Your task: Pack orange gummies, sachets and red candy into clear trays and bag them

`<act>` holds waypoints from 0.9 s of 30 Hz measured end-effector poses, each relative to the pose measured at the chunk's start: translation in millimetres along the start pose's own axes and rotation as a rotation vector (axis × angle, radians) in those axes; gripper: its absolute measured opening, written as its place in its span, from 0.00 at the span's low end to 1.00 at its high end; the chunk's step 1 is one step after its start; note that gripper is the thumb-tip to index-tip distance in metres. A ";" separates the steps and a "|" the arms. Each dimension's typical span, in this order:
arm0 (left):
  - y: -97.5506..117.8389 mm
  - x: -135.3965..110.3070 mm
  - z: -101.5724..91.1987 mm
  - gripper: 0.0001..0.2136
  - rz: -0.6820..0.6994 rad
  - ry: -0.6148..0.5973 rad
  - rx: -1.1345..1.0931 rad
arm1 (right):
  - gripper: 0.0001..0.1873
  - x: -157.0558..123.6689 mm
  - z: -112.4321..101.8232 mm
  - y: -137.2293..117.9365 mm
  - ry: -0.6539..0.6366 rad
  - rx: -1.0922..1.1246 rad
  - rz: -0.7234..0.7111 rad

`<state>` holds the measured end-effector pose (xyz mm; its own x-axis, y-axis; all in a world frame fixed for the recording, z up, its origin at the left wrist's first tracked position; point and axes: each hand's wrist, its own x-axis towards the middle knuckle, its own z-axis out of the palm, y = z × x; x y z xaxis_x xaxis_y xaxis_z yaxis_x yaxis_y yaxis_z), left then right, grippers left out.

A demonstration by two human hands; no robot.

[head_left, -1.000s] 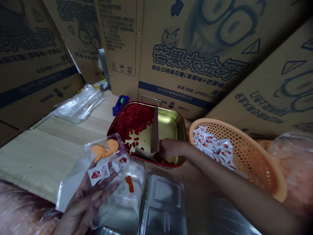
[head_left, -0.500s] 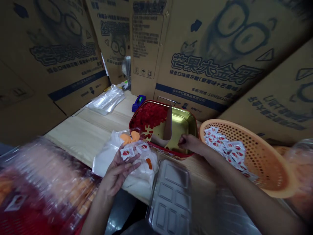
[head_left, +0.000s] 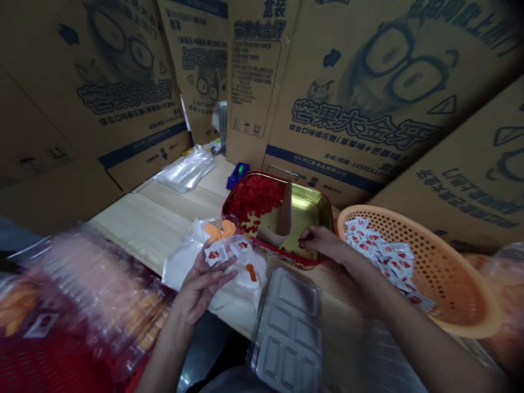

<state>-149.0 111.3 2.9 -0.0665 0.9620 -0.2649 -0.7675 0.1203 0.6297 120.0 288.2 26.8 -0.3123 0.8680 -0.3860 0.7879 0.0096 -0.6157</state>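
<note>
My left hand (head_left: 200, 286) holds a clear plastic tray (head_left: 229, 245) from below. The tray carries two orange candies (head_left: 219, 230), two small white sachets with red print (head_left: 227, 251) and one small orange piece (head_left: 251, 272). My right hand (head_left: 321, 240) hovers over the near edge of a red tin (head_left: 323, 204) with a gold inside, fingers pinched together; what they hold is too small to see. The tin's left half is full of small red candies (head_left: 254, 197), split off by a cardboard divider (head_left: 285, 215).
An orange perforated basket (head_left: 450, 289) of white sachets stands at the right. A stack of empty clear trays (head_left: 286, 327) lies at the near table edge. Filled packs (head_left: 82, 295) pile up on the left. Cardboard cartons (head_left: 352, 93) wall the back. Plastic bags (head_left: 186, 170) and a blue tape dispenser (head_left: 237, 176) sit behind.
The view has pulled back and swung left. My right hand has lifted out of the tin's right compartment to its near edge. My left hand keeps the tray.
</note>
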 end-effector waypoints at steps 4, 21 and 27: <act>-1.7 0.7 3.3 0.37 0.014 -0.033 -0.008 | 0.10 -39.0 3.1 -37.3 -0.099 0.363 -0.096; -5.9 -8.3 0.4 0.29 0.034 -0.094 -0.080 | 0.05 -72.5 59.8 -100.8 -0.010 0.056 -0.540; 1.2 -9.7 -1.9 0.30 0.046 -0.093 -0.063 | 0.10 -34.8 24.5 -43.8 0.236 -0.419 -0.149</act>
<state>-150.6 101.6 4.8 -0.0450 0.9851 -0.1659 -0.8038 0.0629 0.5916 83.3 245.4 50.3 -0.3473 0.9302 -0.1192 0.9043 0.2985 -0.3053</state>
